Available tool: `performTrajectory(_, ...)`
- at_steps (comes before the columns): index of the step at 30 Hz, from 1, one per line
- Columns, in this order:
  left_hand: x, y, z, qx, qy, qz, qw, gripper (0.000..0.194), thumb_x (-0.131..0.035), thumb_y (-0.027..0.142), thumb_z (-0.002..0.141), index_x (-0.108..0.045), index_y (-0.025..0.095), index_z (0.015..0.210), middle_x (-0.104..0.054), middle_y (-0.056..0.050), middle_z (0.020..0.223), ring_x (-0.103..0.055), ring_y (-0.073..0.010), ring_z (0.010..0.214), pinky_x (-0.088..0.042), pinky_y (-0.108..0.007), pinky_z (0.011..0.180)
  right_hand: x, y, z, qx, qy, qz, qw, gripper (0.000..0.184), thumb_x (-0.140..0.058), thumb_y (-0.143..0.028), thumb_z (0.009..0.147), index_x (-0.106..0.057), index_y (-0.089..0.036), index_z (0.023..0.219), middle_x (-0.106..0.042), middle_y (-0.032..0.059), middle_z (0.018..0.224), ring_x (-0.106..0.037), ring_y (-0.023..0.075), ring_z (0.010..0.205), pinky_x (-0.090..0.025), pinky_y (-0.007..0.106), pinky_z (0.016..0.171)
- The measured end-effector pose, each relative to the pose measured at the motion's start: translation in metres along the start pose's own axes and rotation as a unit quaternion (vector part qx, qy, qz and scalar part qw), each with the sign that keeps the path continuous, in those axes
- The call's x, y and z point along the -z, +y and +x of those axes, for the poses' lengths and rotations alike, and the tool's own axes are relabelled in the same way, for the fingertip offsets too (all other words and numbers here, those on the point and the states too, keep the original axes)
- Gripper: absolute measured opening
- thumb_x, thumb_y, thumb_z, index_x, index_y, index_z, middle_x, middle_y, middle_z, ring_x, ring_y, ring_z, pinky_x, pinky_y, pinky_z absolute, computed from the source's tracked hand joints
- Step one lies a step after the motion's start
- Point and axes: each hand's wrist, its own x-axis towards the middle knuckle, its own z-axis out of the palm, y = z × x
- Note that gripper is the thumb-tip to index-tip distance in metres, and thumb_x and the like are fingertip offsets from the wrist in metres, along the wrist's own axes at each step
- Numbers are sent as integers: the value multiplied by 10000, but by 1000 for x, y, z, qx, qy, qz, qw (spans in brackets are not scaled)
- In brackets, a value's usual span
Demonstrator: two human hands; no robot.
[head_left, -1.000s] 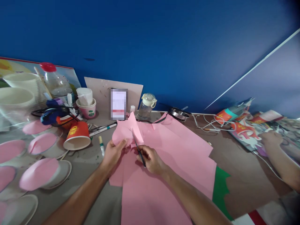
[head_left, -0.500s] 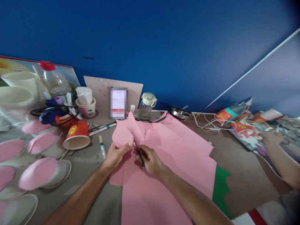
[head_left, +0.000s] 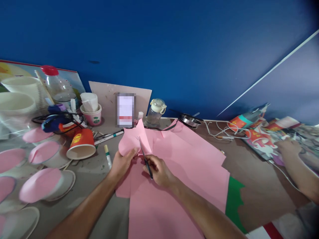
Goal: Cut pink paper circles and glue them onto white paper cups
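My left hand [head_left: 124,163] pinches a piece of pink paper [head_left: 128,141] with a rounded outline, thumb on top. Dark-handled scissors [head_left: 149,168] are gripped in my right hand [head_left: 159,171], their blades pointing up and left at the paper's right edge. A cut strip of the same paper stands up beside the blades. Beneath both hands lie larger pink sheets [head_left: 179,196], overlapping one another. Fingers of my left hand under the paper are hidden.
Several cups topped with pink paper [head_left: 41,184] stand at the left, near an orange cup [head_left: 81,142] on its side. A marker [head_left: 108,156] lies by my left hand. Behind are a blurred phone screen [head_left: 126,109] and a clear bottle [head_left: 156,113]. Another person's arm [head_left: 299,166] rests at the right.
The rounded paper and my left hand have shifted slightly left. The cut strip has swung and now stands nearer the blades. My right hand stays nearly in place.
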Motion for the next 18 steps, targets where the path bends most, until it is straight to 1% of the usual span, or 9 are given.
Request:
performTrajectory(5,0,0,-1,5,-2,9,1000,336,-788,412,591,-670,106,667,-635,-30,612,-572,-150,575,-453,-261,565,1,-2,1,4,-1,-19,1000,310,-626,-267,783,-633,-162,1074,-585,5,764,-507,101,639,-505,219,600)
performTrajectory(8,0,0,0,14,-8,3,1000,352,-779,423,605,-681,99,703,-647,-44,634,-586,-163,596,-474,-278,596,2,-3,1,7,-1,-36,999,295,-622,-254,784,-631,-159,1063,-571,-2,747,-474,88,605,-488,209,581)
performTrajectory(13,0,1,-1,13,-5,11,1000,331,-780,405,607,-672,100,679,-630,-39,621,-562,-149,587,-465,-265,579,2,-3,0,26,5,-54,998,242,-588,-230,801,-627,-156,1028,-546,-17,694,-457,86,587,-459,199,565)
performTrajectory(18,0,0,-1,13,-10,4,1000,327,-772,408,618,-681,105,699,-643,-43,638,-572,-152,589,-464,-265,577,3,-5,0,33,1,-57,998,233,-582,-225,799,-621,-151,1017,-544,-19,695,-458,80,581,-451,196,560)
